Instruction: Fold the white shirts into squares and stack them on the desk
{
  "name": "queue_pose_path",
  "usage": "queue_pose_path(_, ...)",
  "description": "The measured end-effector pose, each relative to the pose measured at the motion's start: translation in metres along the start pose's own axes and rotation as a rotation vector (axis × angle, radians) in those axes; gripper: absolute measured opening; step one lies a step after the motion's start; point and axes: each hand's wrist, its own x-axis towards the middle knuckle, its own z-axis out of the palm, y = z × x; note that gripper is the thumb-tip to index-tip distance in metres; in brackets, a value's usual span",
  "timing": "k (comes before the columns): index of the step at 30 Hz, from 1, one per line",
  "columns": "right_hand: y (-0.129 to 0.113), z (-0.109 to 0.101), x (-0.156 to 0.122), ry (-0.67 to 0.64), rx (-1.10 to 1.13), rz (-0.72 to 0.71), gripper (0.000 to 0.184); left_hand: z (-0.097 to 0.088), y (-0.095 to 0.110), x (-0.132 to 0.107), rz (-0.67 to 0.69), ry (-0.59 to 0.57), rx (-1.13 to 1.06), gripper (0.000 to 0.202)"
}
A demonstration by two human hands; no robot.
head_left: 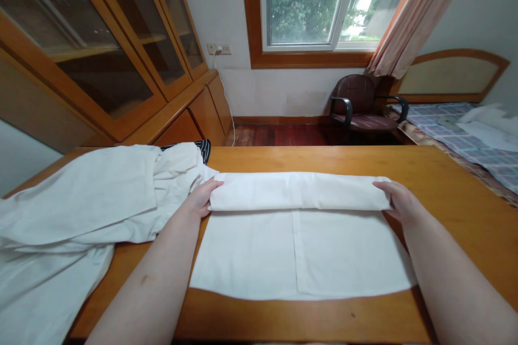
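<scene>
A white cloth garment [251, 253] lies flat on the wooden table [315, 321], its far part folded over into a band across the top. An overlapping edge runs down the middle of its near part. My left hand [203, 198] is closed on the left end of the folded band, thumb on top. At the right end, my right hand [396, 198] grips the band the same way, its fingers underneath and partly hidden. Close to my left hand lies a heap of white clothes [109, 188], with a black striped cloth [205, 150] showing behind it.
A glass-fronted wooden cabinet [162, 86] stands at the left, beyond the table. Past the far edge are a dark red armchair [360, 102] and, at the right, a bed [457, 124] with a checked sheet. A white cable [226, 91] hangs from a wall socket.
</scene>
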Motion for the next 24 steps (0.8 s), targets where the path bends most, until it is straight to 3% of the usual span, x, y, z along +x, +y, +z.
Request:
queue_pose_path(3, 0.002, -0.004, 0.0, 0.021, 0.106, -0.005, 0.016, -0.002, -0.001, 0.001, 0.131, -0.019, 0.014, 0.044)
queue_pose_path(7, 0.005, -0.003, 0.003, 0.023, 0.063, -0.028, 0.017, -0.001, 0.0, 0.0, 0.182, -0.007, 0.045, 0.045)
queue_pose_path(14, 0.012, 0.0, 0.011, 0.048, 0.091, -0.018, 0.019, 0.004, 0.003, -0.008, 0.176, -0.013, 0.061, 0.047)
queue_pose_path(19, 0.011, 0.0, 0.011, 0.173, 0.11, 0.012, 0.014, 0.002, 0.007, -0.014, 0.145, -0.098, 0.032, 0.048)
queue_pose_path(24, 0.005, -0.003, 0.007, 0.113, 0.061, 0.002, 0.017, -0.005, 0.007, -0.013, 0.128, -0.157, 0.023, 0.039)
